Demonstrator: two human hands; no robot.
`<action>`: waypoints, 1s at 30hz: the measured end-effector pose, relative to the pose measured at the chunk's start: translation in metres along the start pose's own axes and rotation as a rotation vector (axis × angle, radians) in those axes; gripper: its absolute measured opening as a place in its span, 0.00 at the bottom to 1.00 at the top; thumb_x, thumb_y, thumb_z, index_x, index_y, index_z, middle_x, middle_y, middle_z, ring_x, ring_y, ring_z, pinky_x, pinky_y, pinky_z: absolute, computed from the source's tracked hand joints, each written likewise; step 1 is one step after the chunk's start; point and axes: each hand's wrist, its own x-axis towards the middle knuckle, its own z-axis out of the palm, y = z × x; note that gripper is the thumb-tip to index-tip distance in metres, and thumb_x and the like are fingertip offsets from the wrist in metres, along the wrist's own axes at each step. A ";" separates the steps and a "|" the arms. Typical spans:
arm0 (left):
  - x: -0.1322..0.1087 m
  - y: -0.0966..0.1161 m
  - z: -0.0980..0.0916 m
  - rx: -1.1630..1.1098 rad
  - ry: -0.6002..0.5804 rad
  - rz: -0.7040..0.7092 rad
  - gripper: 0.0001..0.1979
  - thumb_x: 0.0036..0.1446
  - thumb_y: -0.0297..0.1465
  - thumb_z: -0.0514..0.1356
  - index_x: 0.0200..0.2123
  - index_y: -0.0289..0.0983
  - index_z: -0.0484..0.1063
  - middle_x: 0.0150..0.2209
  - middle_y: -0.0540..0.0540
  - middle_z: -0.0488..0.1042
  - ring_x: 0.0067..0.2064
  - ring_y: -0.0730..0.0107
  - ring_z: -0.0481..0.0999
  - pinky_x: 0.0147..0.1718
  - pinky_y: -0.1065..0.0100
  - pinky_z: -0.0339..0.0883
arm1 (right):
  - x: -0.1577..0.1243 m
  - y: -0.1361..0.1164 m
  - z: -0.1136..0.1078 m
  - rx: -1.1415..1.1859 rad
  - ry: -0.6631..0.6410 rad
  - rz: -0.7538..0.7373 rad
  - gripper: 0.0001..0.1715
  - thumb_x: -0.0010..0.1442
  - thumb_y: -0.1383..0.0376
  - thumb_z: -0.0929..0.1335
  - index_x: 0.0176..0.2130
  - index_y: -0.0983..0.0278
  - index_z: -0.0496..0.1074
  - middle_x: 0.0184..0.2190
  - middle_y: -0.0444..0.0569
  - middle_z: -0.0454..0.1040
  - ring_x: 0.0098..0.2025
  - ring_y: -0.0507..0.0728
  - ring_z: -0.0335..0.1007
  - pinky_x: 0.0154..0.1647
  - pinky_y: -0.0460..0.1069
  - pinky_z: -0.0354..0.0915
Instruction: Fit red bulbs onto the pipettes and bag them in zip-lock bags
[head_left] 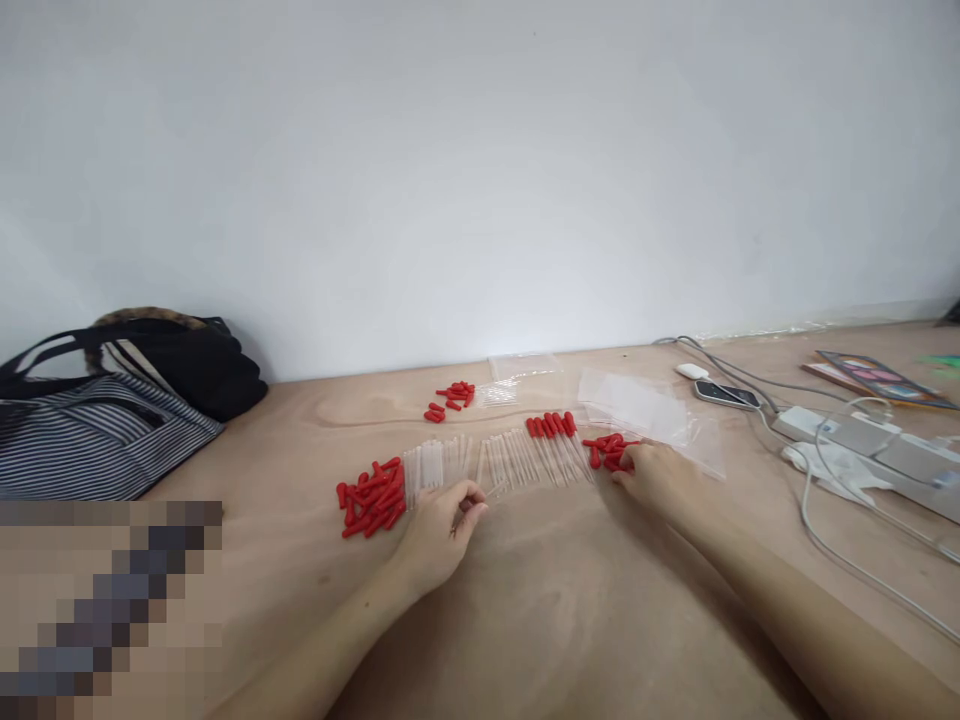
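Note:
My left hand (446,525) is closed in a pinch, and a thin clear tube (496,489) sticks out from its fingertips. Behind it lies a row of loose clear tubes (510,455). Several droppers, clear tubes capped with red rubber bulbs (551,426), lie side by side at the row's right end. My right hand (651,475) reaches into a small pile of red rubber bulbs (600,450), its fingers closed around one that they partly hide. Left of my left hand is a larger heap of red bulbs (373,497).
A few red bulbs (455,394) and more tubes (499,392) lie farther back. Clear plastic bags (637,405) rest behind my right hand. At right are a phone-like device (726,395), cables and a white power strip (907,455). A striped bag (112,435) stands at left.

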 end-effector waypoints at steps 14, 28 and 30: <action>-0.008 -0.012 0.005 0.188 0.121 0.152 0.07 0.56 0.30 0.49 0.31 0.38 0.66 0.29 0.51 0.73 0.31 0.71 0.70 0.38 0.64 0.51 | -0.009 -0.002 0.002 0.265 0.067 -0.301 0.09 0.49 0.68 0.63 0.30 0.63 0.72 0.33 0.51 0.73 0.38 0.59 0.67 0.36 0.50 0.59; -0.013 -0.017 0.010 0.200 0.283 0.227 0.06 0.56 0.28 0.51 0.31 0.39 0.67 0.29 0.51 0.75 0.32 0.71 0.72 0.38 0.65 0.49 | -0.028 -0.083 0.039 1.056 -0.055 -0.563 0.11 0.52 0.63 0.65 0.35 0.64 0.73 0.32 0.48 0.70 0.32 0.53 0.66 0.32 0.49 0.64; -0.013 -0.017 0.010 0.196 0.276 0.226 0.06 0.56 0.28 0.51 0.31 0.39 0.67 0.30 0.51 0.75 0.32 0.71 0.72 0.38 0.65 0.49 | -0.028 -0.084 0.041 1.086 -0.079 -0.571 0.10 0.52 0.63 0.65 0.35 0.64 0.72 0.31 0.48 0.69 0.33 0.53 0.66 0.33 0.48 0.63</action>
